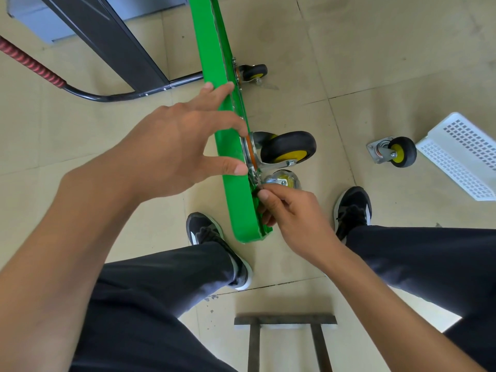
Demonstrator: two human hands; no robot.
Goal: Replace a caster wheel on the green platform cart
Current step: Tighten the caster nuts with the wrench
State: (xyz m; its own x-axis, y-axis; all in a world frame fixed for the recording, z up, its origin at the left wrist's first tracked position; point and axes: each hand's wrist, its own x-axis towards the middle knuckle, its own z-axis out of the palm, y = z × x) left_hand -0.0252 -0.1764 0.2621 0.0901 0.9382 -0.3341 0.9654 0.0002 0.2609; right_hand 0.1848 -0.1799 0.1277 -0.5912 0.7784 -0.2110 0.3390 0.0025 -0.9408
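Green platform cart tipped on its edge on the tiled floor, running from near centre to far centre, underside facing right. Black push handle with a red ribbed grip lying on the floor at far left.

Left hand reaching over the top edge of the cart, fingers spread, fingertips and thumb resting against the green deck just beside the mounting plate of the near caster wheel. That wheel black with a yellow hub, its plate flat against the underside.

Right hand just below that plate, thumb and forefinger pinching something small at the plate's near corner; too small and hidden to name. Behind the hand, a round clear container on the floor, contents unclear.

Second caster wheel mounted further along the underside, far centre. Loose caster wheel, same black and yellow, lying on the floor at right, well apart from the cart, just beside a white perforated plastic basket.

Two black shoes either side of the cart's near end, dark trousers below. Dark metal frame on the floor at near centre.
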